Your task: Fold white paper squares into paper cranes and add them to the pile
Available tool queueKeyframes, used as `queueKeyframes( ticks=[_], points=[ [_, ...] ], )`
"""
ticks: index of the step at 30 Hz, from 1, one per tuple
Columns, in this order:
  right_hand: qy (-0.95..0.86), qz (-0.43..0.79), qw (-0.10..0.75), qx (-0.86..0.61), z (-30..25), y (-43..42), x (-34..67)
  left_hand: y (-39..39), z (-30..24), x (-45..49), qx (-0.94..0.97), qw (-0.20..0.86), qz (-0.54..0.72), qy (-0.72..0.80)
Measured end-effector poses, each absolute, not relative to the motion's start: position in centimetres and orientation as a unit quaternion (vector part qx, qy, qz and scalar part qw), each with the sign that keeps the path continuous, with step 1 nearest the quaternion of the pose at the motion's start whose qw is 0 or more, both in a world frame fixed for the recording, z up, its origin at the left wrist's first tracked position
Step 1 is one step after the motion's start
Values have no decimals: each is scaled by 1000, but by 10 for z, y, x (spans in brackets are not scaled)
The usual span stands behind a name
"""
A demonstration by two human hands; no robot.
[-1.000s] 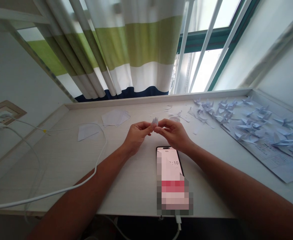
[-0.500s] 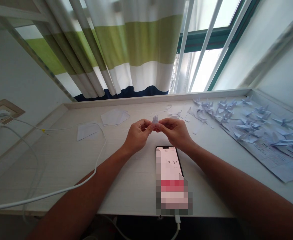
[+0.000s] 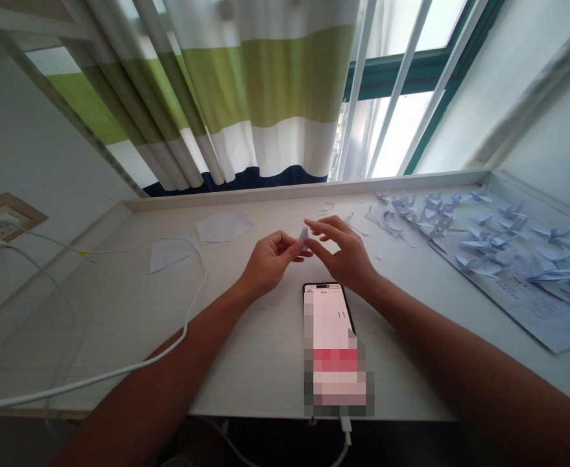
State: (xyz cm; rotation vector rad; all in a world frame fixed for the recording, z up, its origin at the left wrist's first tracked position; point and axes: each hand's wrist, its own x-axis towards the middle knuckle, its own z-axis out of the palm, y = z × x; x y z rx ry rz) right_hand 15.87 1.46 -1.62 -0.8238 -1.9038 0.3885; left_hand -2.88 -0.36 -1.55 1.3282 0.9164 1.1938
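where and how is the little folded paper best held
Probably low, near its base, pinched between thumb and fingers from the left, as the left hand does. The folded paper is small and stands with its narrow tip up, so a low hold leaves that tip exposed on the side of the right hand, whose thumb and fingers stand apart.

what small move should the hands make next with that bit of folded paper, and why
I'd probably bring the right hand's thumb and forefinger together on the folded paper, keeping the left hand steady: the left already pinches its lower part, while the right thumb and forefinger stand apart close beside it.
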Motion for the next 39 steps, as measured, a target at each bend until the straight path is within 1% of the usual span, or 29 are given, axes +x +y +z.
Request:
queueKeyframes(
  ticks=[4, 8, 11, 15, 18, 23, 28, 34, 36, 39],
  points=[
    [-805, 85, 493, -317, -14, 16, 160, -4, -12, -28, 529, 564, 504, 385],
    [-807, 48, 504, -303, -10, 13, 158, -3, -10, -28, 479, 602, 520, 373],
    [-813, 41, 497, -302, -7, 12, 157, -4, -8, -29, 466, 614, 522, 365],
    [-814, 49, 479, -325, -6, 12, 157, -5, -8, -31, 499, 607, 497, 368],
    [-814, 54, 480, -322, -6, 13, 158, -4, -10, -31, 512, 601, 485, 376],
    [-819, 39, 487, -300, -6, 11, 158, -2, -11, -31, 458, 641, 496, 365],
    [-839, 21, 463, -284, -6, 9, 158, -4, -6, -31, 401, 678, 507, 350],
    [-838, 5, 468, -281, -5, 8, 158, -4, -3, -36, 395, 691, 476, 375],
    [-849, -8, 454, -270, -5, 6, 158, -3, -4, -37, 393, 686, 483, 377],
    [-877, -59, 414, -236, -3, 5, 158, -3, -5, -35, 383, 676, 506, 375]
  ],
)
